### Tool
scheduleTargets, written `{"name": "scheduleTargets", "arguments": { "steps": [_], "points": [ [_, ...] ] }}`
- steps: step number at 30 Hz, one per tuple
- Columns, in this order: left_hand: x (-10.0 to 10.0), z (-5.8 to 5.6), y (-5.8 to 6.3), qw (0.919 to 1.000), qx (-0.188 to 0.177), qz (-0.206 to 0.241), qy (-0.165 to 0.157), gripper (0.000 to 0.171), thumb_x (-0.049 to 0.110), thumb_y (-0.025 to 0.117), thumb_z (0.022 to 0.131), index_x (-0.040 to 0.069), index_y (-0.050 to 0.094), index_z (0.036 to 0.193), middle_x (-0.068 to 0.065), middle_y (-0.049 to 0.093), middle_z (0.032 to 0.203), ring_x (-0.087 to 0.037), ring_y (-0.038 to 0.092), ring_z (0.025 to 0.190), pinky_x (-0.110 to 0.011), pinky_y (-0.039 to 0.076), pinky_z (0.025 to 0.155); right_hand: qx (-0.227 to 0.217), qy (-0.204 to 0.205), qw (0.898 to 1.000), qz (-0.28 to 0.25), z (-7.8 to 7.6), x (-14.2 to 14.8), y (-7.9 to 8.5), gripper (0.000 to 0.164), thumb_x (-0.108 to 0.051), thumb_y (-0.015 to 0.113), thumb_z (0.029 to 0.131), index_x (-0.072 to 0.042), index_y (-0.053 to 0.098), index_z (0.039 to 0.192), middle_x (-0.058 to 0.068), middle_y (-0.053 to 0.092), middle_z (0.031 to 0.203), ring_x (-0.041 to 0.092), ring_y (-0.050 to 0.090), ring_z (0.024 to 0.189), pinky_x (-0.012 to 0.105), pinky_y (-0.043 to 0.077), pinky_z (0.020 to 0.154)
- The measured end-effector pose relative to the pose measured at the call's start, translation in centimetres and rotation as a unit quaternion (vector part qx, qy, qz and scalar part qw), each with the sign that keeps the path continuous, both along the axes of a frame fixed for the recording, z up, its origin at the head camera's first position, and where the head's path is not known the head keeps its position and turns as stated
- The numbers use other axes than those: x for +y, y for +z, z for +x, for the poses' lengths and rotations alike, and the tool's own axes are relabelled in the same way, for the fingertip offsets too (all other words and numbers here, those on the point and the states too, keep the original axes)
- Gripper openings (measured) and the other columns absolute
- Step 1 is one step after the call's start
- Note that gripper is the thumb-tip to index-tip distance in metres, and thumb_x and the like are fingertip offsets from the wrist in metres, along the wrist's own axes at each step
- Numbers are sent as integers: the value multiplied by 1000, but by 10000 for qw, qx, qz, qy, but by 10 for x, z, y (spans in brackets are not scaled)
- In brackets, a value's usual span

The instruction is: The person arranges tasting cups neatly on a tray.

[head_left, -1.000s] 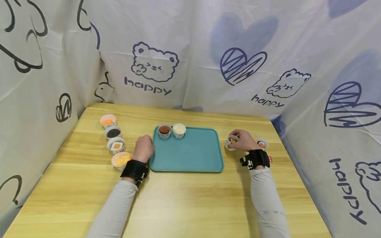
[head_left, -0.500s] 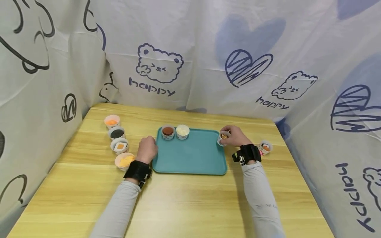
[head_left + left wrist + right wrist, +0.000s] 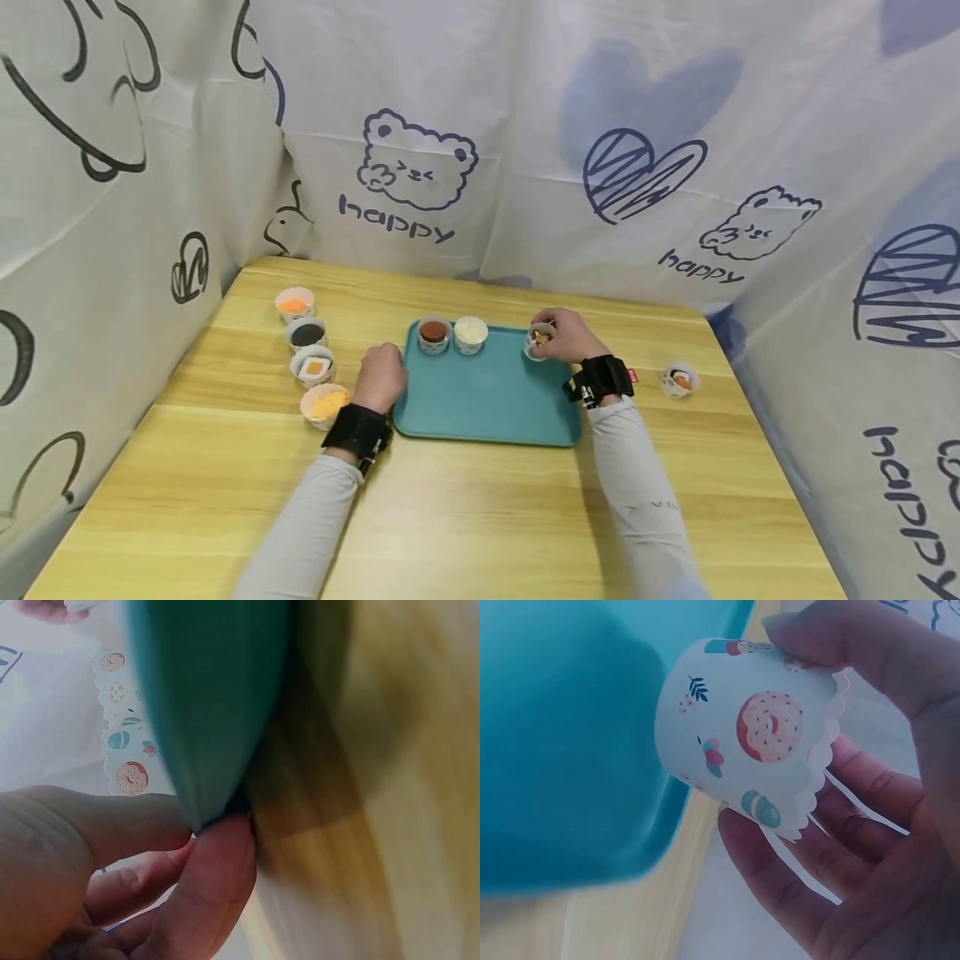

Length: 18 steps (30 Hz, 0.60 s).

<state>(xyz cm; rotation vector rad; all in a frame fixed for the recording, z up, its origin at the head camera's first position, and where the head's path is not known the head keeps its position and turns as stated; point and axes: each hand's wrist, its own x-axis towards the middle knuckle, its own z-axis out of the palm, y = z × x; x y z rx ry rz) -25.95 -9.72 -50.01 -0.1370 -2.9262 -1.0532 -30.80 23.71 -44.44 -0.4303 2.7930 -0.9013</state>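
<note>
My right hand (image 3: 572, 337) holds a white paper baking cup (image 3: 742, 731) printed with doughnuts, thumb on one side and fingers on the other. Brown-gold bits show inside it in the head view. The cup is at the back right of a teal tray (image 3: 487, 400); whether its base touches the tray, I cannot tell. At the tray's left edge, my left hand (image 3: 380, 379) pinches the rim between thumb and finger, plain in the left wrist view. Two cups stand at the tray's back left: one with a reddish-brown filling (image 3: 432, 333), one with a whitish filling (image 3: 470, 334).
Left of the tray, a column of cups holds orange (image 3: 295, 305), black (image 3: 307, 335), white-and-orange (image 3: 313, 367) and yellow (image 3: 327, 406) contents. Another cup (image 3: 679, 380) with orange and dark pieces stands far right on the wooden table (image 3: 480, 517). Patterned white cloth (image 3: 525, 167) surrounds the table.
My right hand has carried its cup leftward from the table beside the tray to over the tray's back right. The left hand stays at the tray's left edge. The head view has shifted slightly.
</note>
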Motion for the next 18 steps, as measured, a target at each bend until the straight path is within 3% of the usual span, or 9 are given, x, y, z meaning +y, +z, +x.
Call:
{"name": "scheduleTargets", "arguments": {
  "steps": [9,18],
  "points": [
    [2,2,3,10000,-42,-13,30,50,-9,52,89,17,24,58,3,10,66,-15,15,56,-31,20,52,64,349,9991,233,-12,-30,-10,49,-15,82,84,-1,64,127,15,65,119,28,61,99,43,51,85],
    [0,-1,2,9999,-97,-8,86,48,-9,53,88,16,28,56,4,13,63,-17,24,54,-32,27,51,-14,389,9990,197,-21,-48,-15,50,-15,82,84,-2,63,128,16,64,122,29,61,101,44,51,88]
  ]
}}
